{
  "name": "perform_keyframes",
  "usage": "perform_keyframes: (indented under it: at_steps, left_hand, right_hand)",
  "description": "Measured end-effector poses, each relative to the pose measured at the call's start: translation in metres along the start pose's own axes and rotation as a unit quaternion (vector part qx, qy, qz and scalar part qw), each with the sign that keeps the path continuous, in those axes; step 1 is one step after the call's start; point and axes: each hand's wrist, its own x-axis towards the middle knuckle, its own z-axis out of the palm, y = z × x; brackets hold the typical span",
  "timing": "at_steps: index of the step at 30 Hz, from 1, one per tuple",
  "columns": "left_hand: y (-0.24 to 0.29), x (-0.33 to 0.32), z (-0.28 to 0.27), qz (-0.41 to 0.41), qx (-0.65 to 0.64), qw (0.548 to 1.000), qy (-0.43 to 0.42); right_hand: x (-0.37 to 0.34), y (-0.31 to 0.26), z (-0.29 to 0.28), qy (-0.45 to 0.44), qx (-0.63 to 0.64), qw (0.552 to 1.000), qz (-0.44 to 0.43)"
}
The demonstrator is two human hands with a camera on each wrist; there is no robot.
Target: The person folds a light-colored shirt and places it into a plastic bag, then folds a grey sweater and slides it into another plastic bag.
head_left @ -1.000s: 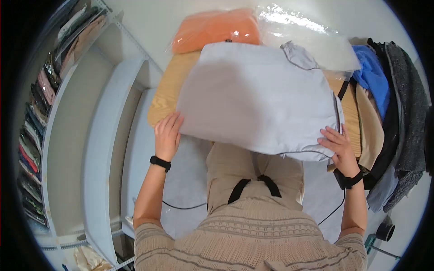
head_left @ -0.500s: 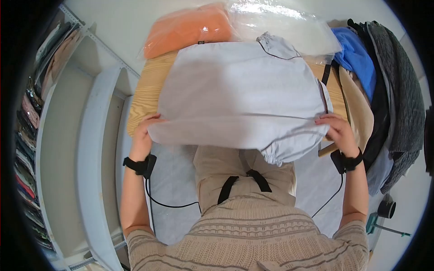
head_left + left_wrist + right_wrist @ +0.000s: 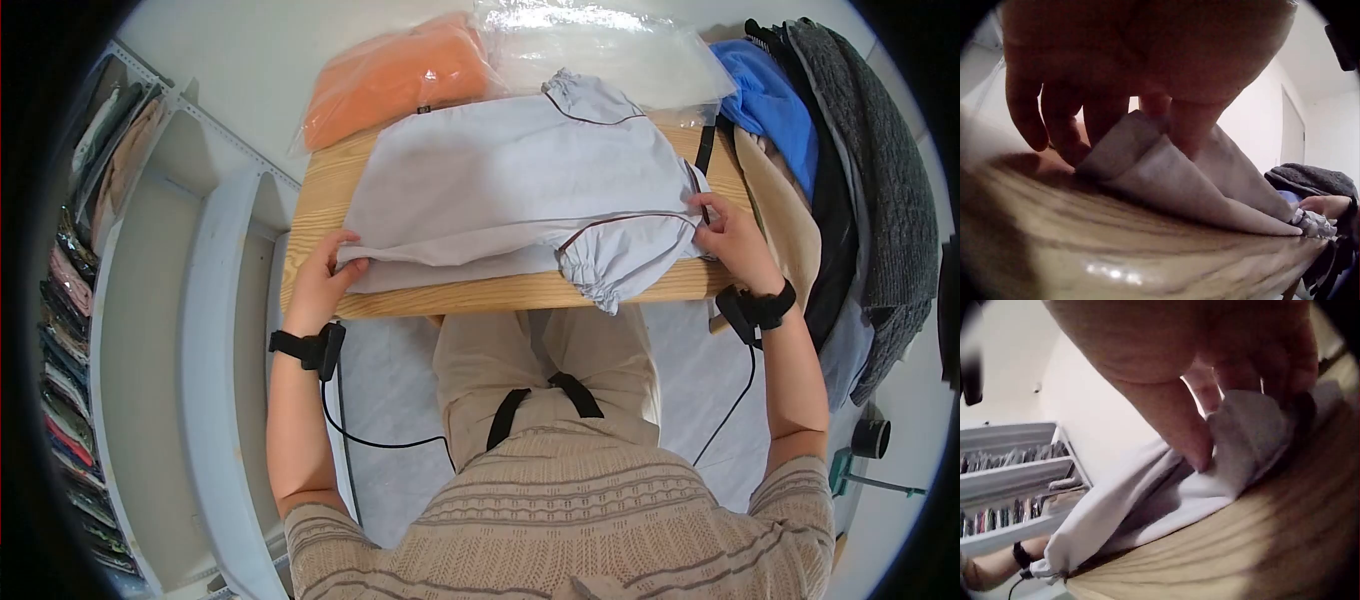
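Across the wooden table [image 3: 480, 295], a pale grey garment [image 3: 500, 175] lies with its near side drawn back onto the wood. Half a second ago that side hangs past the table's front edge, over the person's lap; now a bare strip of wood shows along most of that edge, and a ridge of doubled cloth runs across the garment just behind it. One gathered cuff [image 3: 595, 275], dangling off the table in the earlier picture, now rests mostly on it, its frilled end reaching the front edge. A second gathered cuff [image 3: 585, 95] lies toward the table's far side.

At the table's left, near the front, the left hand [image 3: 322, 278] pinches the garment's near corner, thumb on one side of the cloth and fingers on the other. At the table's right, the right hand [image 3: 738, 240] pinches the garment's other end, beside its dark trim. The left wrist view is dark, so how many layers that hand holds is hard to tell.

Judged from this shift, the folding seems partway along: the cloth is back on the table but probably not yet flat, since the ridge stands a little proud. Behind it, an orange bundle [image 3: 400, 80] in clear plastic sits at the table's far edge.
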Motion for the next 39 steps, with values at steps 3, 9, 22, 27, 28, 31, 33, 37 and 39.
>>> perform_keyframes:
  at_steps: [3,9,22,27,28,31,33,37,39]
  left_hand:
    - [-0.008,0.005,-0.004,0.007,0.141,0.990,-0.013]
    - [-0.007,0.016,-0.001,0.019,0.169,0.985,-0.003]
    - [0.046,0.021,-0.010,0.092,0.204,0.972,0.072]
    - [0.151,-0.001,0.051,0.200,0.185,0.962,-0.033]
    - [0.163,0.002,0.066,0.203,0.185,0.961,-0.036]
    - [0.186,0.023,0.110,0.195,0.163,0.956,-0.144]
    - [0.175,0.052,0.144,0.282,0.244,0.905,-0.205]
    - [0.150,0.113,0.198,0.365,0.282,0.864,-0.203]
    - [0.144,0.133,0.214,0.385,0.288,0.850,-0.216]
  right_hand:
    - [-0.013,-0.020,0.009,0.080,-0.119,0.950,-0.279]
    - [0.001,-0.024,0.020,0.005,-0.185,0.920,-0.346]
    - [-0.008,0.001,-0.022,0.086,-0.051,0.989,-0.108]
    - [-0.024,0.032,-0.016,0.018,0.107,0.993,-0.054]
    - [-0.027,0.029,-0.018,-0.032,0.054,0.995,-0.080]
    - [-0.023,0.051,-0.015,-0.013,-0.024,0.982,-0.188]
    - [-0.024,0.052,-0.015,-0.002,-0.010,0.983,-0.185]
    - [-0.021,0.059,-0.003,0.022,0.134,0.985,-0.104]
    - [-0.019,0.062,0.004,0.104,0.083,0.983,-0.128]
